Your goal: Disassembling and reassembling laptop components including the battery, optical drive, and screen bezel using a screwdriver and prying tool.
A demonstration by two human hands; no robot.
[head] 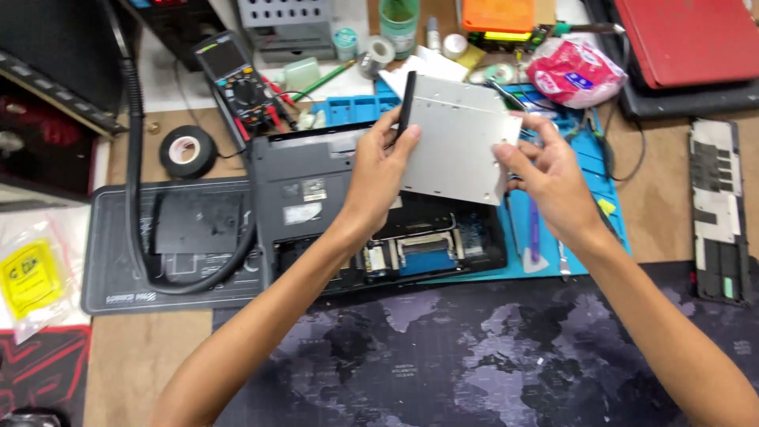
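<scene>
Held thing: one flat silver optical drive [455,146] with a black front strip, held up in the air over the opened laptop, tilted toward the camera.
Left hand: the left hand [379,170] grips the drive's left edge, thumb on the metal face, fingers curled round the black strip.
Right hand: the right hand [549,178] pinches the drive's right edge between thumb and fingertips, the other fingers loosely bent.
Below the drive: one dark grey laptop [316,198], underside up, its lower cover off so that the boards and a blue part show in the open bay.
Under the laptop: one blue work mat [601,229], its moulded compartments at the far edge holding small parts too fine to count; a few slim tools lie on it beside the right hand.
Left side: one grey mat [118,261] with a black panel on it, one roll of black tape [187,150], one multimeter [237,79].
Near edge: one dark desk mat [474,356] printed with a world map.
Far right: one red laptop [688,35], one pink bag [573,71].
</scene>
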